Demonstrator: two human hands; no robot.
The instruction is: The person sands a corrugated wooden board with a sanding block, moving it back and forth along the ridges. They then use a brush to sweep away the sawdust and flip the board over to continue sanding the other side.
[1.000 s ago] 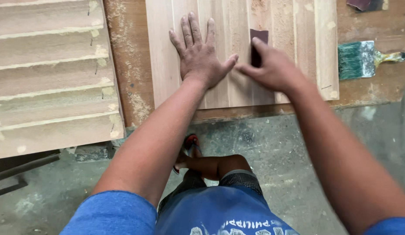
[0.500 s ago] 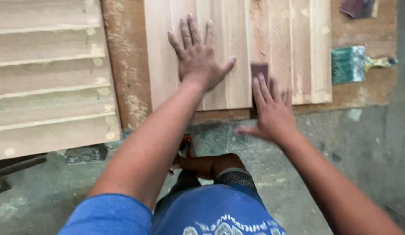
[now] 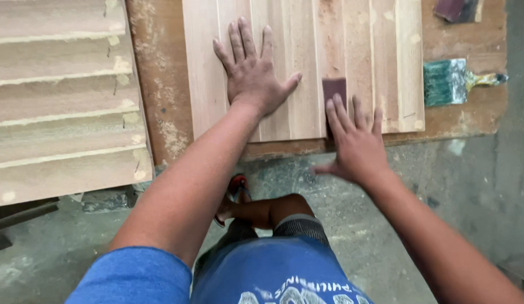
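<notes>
Your left hand [image 3: 252, 72] lies flat and open, fingers spread, on a pale grooved wooden panel [image 3: 386, 62] that rests on a dusty brown workbench [image 3: 160, 84]. Your right hand [image 3: 356, 143] is open too, its fingers [image 3: 336, 115] stretched forward and pressing a dark reddish-brown piece of sandpaper [image 3: 333, 90] down into one of the panel's lengthwise grooves, close to the panel's near edge; the thumb points out to the left, off the bench edge. The sandpaper sits just right of your left thumb, the two hands near each other but apart. Sawdust lies along the grooves and on the bench left of the panel. To the right of the panel, a green-bristled paintbrush [image 3: 450, 81] lies on the bench, handle pointing right, and another dark sandpaper scrap [image 3: 453, 8] lies at the top edge of the view. A stack of stepped wooden boards [image 3: 59, 101] fills the left side. Below, your bent knee [image 3: 290, 205] and a red sandal [image 3: 235, 188] show above the grey concrete floor [image 3: 470, 186].
</notes>
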